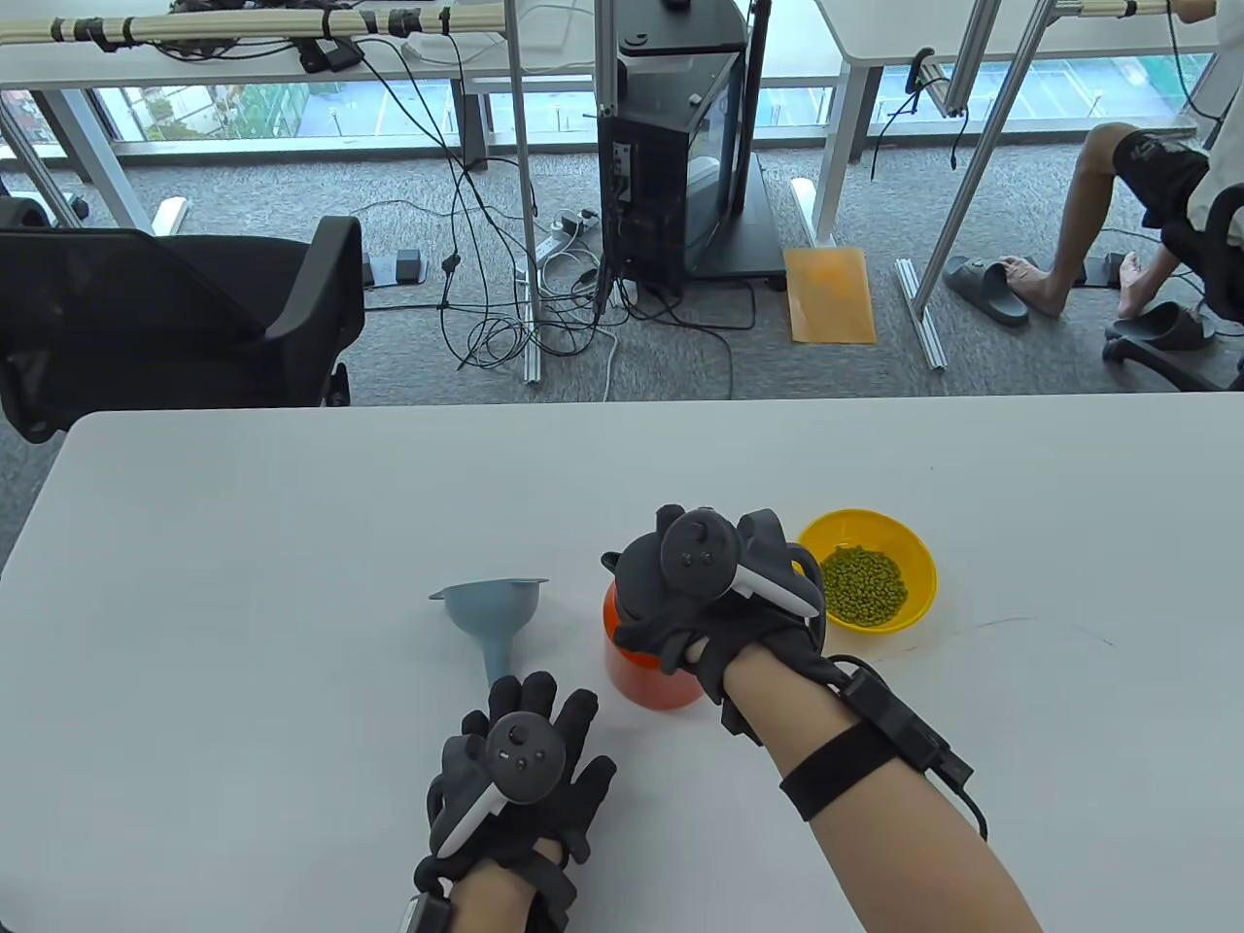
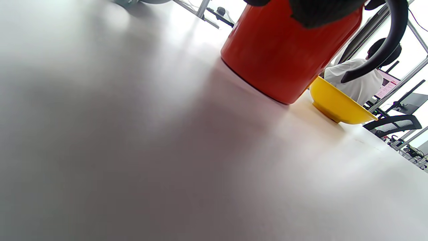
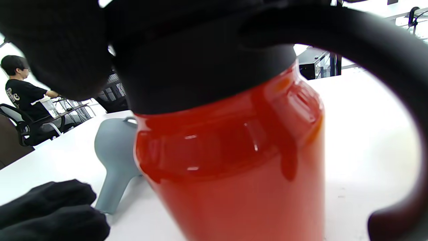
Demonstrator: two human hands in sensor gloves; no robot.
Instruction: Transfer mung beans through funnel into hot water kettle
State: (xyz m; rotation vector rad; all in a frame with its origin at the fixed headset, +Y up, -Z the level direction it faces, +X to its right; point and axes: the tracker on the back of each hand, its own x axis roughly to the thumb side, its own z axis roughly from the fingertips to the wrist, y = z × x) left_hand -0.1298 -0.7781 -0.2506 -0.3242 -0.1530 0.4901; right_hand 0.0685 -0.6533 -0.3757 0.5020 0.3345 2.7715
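We find the red kettle (image 1: 653, 671) upright on the table (image 1: 243, 544), the right hand (image 1: 714, 598) clamped over its black top. The yellow bowl (image 1: 914, 564) of mung beans (image 1: 863, 586) stands just right; the funnel (image 1: 496, 612) lies tipped just left. The left hand (image 1: 520, 768) rests flat, fingers spread, beside the spout. Risk: twisting the top could tip the kettle into the bowl and scatter beans.
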